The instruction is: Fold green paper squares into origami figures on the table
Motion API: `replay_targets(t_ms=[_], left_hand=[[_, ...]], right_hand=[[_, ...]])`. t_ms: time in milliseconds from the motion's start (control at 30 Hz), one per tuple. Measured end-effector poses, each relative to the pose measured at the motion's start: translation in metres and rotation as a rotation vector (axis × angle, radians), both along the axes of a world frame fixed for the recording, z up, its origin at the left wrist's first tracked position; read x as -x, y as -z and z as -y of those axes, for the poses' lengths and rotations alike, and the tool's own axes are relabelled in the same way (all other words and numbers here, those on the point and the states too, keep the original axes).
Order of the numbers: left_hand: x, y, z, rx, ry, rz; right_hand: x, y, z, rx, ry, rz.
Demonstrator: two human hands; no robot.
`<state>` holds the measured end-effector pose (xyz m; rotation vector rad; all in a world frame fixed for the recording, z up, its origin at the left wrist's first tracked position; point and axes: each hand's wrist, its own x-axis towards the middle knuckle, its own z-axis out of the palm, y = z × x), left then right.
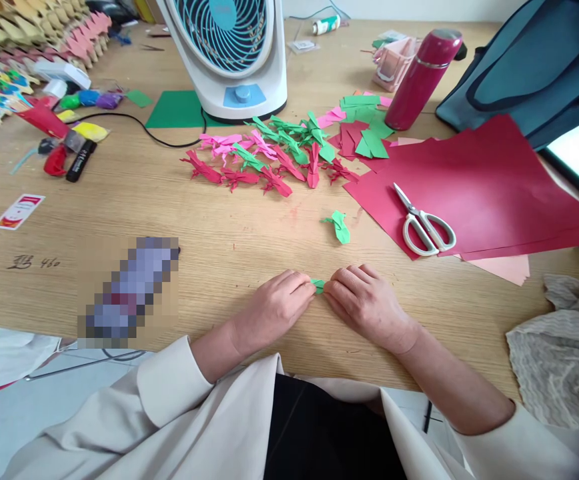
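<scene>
Between my two hands is a small piece of folded green paper (pixel 318 286), mostly hidden by the fingers. My left hand (pixel 280 301) pinches its left end, with the fingers pressed together. At its right end my right hand (pixel 367 303) grips with bent fingers. Both hands rest low over the wooden table near its front edge. Just beyond them lies a green folded paper figure (pixel 340 227). Farther back, several red folded paper figures (pixel 239 177), with green and pink ones among them, lie in a loose group.
White-handled scissors (pixel 427 227) lie on large red paper sheets (pixel 474 187) at the right. A fan (pixel 242 80), a red flask (pixel 422 83) and a blue bag (pixel 514 73) stand behind. To the left are a black marker (pixel 81 161) and a blurred-out object (pixel 134 287). Crumpled cloth (pixel 559 353) lies at right.
</scene>
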<state>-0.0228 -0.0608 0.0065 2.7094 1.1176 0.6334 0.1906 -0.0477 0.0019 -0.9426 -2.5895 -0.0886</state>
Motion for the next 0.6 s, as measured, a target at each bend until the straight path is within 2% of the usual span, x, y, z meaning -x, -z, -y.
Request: replay_targets(t_ms=[133, 267, 600], left_hand=[[-0.004, 0.004, -0.004, 0.004, -0.024, -0.057], [-0.005, 0.005, -0.007, -0.057, -0.022, -0.129], [-0.005, 0.001, -0.007, -0.03, -0.063, -0.142]], right_hand=[[0.001, 0.0, 0.001, -0.003, 0.001, -0.003], [0.001, -0.001, 0.001, 0.022, 0.012, -0.017], [-0.018, -0.002, 0.002, 0.267, 0.043, -0.09]])
